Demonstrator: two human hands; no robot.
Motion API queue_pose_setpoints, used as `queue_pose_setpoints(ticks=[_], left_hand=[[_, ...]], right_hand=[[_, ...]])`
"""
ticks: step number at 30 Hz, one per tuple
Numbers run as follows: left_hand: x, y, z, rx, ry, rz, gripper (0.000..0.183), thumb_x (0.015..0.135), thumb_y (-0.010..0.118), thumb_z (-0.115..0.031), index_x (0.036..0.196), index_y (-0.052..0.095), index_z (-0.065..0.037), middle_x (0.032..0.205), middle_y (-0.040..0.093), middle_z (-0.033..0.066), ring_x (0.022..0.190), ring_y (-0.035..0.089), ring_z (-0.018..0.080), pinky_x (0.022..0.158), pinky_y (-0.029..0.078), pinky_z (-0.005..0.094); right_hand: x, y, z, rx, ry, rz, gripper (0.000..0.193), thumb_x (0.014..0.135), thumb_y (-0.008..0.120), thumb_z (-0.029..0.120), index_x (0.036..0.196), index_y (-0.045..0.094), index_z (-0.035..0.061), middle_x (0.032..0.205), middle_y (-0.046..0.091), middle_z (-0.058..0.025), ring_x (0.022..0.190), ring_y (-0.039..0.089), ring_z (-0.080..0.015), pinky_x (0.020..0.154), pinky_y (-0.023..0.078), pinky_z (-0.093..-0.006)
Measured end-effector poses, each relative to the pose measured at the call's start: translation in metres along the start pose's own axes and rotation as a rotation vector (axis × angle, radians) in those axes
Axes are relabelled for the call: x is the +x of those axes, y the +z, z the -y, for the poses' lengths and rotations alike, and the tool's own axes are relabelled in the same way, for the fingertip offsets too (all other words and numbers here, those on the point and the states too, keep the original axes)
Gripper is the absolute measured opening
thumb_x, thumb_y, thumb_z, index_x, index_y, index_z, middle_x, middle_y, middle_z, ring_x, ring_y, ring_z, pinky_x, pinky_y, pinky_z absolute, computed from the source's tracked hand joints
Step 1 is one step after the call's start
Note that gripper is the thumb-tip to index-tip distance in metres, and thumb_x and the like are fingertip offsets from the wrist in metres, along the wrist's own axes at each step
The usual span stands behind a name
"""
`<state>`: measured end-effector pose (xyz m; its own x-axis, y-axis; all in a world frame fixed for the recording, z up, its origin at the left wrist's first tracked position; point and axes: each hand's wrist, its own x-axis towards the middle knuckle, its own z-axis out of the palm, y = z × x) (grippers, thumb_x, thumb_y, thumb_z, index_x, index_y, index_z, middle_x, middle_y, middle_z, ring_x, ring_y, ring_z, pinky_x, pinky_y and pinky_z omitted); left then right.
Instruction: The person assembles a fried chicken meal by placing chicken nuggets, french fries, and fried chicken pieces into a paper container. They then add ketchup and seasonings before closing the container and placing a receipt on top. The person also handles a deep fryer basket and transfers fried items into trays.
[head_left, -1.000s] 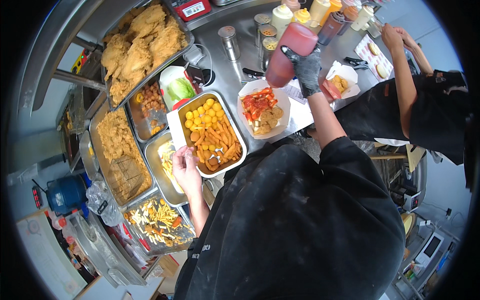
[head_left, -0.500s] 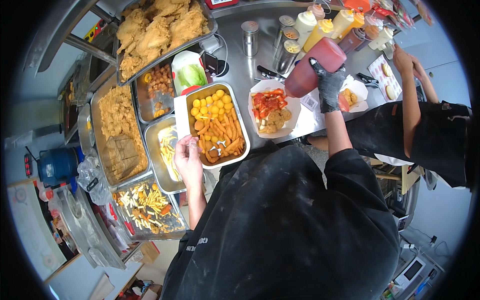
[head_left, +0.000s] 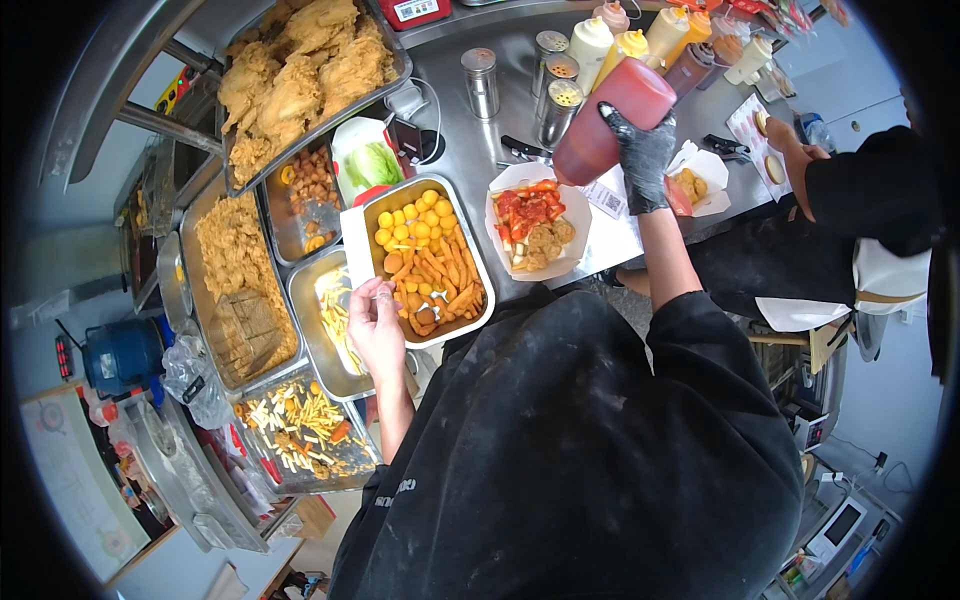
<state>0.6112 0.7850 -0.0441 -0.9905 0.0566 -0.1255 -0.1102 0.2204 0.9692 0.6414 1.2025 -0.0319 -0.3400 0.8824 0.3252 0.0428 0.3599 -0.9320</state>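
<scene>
My right hand (head_left: 643,155), in a black glove, grips a large red sauce bottle (head_left: 612,120). The bottle is tilted, its lower end beside the upper right edge of an open paper box (head_left: 495,215). Red sauce (head_left: 530,208) covers the food at the back of that box, and brown fried pieces (head_left: 549,243) lie at the front. My bare left hand (head_left: 376,318) is closed, its fingers curled at the left rim of a metal tray (head_left: 478,318) of yellow balls and fries. A white strip (head_left: 358,248) stands just above those fingers; whether they grip it is hidden.
Trays of fried chicken (head_left: 312,70) and fries (head_left: 335,310) crowd the left. Metal shakers (head_left: 481,85) and squeeze bottles (head_left: 590,52) line the back. Another food box (head_left: 712,200) sits right of my arm. A co-worker (head_left: 870,190) works at a sheet with buns (head_left: 750,130).
The view has shifted slightly. My right hand still holds the bottle tilted beside the box, a little further left. The co-worker has lowered their hands to the sheet with buns.
</scene>
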Motion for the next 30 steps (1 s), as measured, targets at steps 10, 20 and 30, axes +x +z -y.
queue_pose_setpoints(ticks=[10, 20, 30], left_hand=[[0.005, 0.004, -0.009, 0.006, 0.045, -0.019, 0.019, 0.098, 0.057, -0.007, 0.116, 0.06, -0.001, 0.099, 0.068, 0.0074, 0.072, 0.059, 0.0089, 0.063, 0.044, 0.0212], [0.004, 0.004, 0.009, 0.022, 0.022, 0.018, 0.018, 0.098, 0.057, -0.007, 0.115, 0.06, -0.001, 0.1, 0.069, 0.0084, 0.072, 0.058, 0.0085, 0.063, 0.045, 0.0216], [0.007, 0.008, 0.006, 0.002, 0.006, 0.041, 0.017, 0.098, 0.056, -0.003, 0.114, 0.06, 0.002, 0.1, 0.068, 0.0088, 0.083, 0.061, 0.0089, 0.072, 0.053, 0.0237]], right_hand=[[-0.002, 0.032, 0.015, -0.129, -0.087, 0.062, 0.079, 0.066, 0.091, 0.029, 0.125, 0.05, -0.0026, 0.114, 0.064, -0.0153, 0.099, 0.065, -0.0233, 0.084, 0.056, -0.0374], [-0.012, 0.041, 0.008, -0.133, -0.16, 0.099, 0.075, 0.065, 0.092, 0.03, 0.12, 0.053, -0.0028, 0.109, 0.066, -0.0133, 0.095, 0.065, -0.0218, 0.082, 0.056, -0.0357], [-0.013, 0.018, 0.02, -0.086, -0.189, 0.164, 0.077, 0.063, 0.092, 0.036, 0.12, 0.054, -0.0006, 0.11, 0.067, -0.0159, 0.096, 0.067, -0.0265, 0.083, 0.055, -0.0381]])
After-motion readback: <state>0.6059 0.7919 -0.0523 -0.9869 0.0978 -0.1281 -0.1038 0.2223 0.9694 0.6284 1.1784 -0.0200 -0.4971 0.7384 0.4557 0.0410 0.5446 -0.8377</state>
